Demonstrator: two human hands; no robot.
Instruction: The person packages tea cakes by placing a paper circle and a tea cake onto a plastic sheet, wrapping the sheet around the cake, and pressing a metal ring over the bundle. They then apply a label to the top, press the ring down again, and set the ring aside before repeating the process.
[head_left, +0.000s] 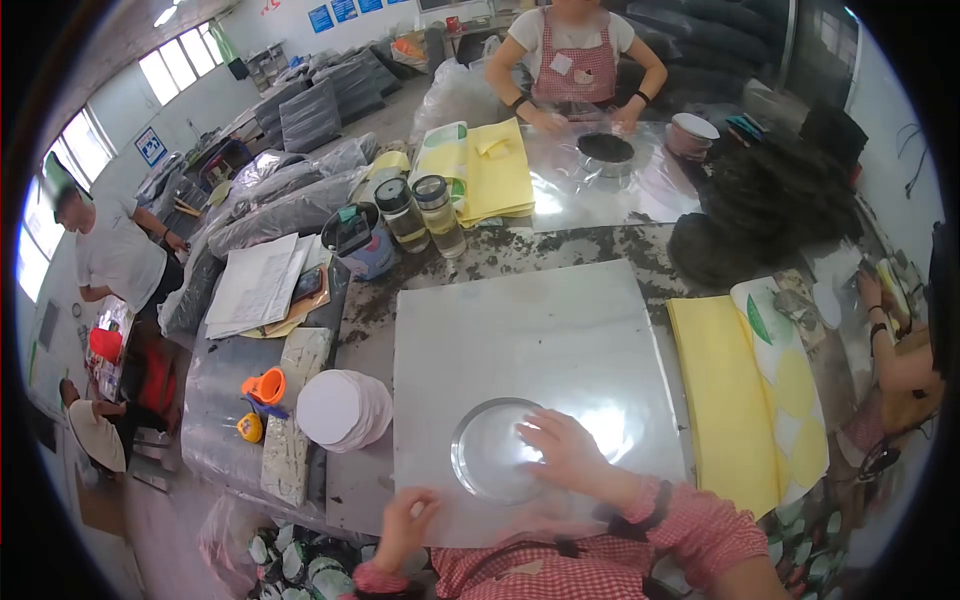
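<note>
A shiny metal sheet (520, 320) lies flat on the table, with a round clear or metal ring-like dish (480, 450) near its front. My right hand (565, 452) is over the right side of this dish, fingers spread and holding nothing. Close to the sheet's front left corner is my left hand (407, 520), raised, its thumb and fingers curled toward each other; whether anything small is between them is not clear. A stack of white round discs (343, 410) sits just left of the sheet. Yellow sheets (722, 400) lie to its right.
Two lidded glass bottles (438, 217) and a bucket (368, 250) stand behind the sheet. Papers (258, 285) and an orange item (264, 386) are at the left. Dark fibre piles (765, 205) lie at the back right. Co-workers are opposite, right and far left.
</note>
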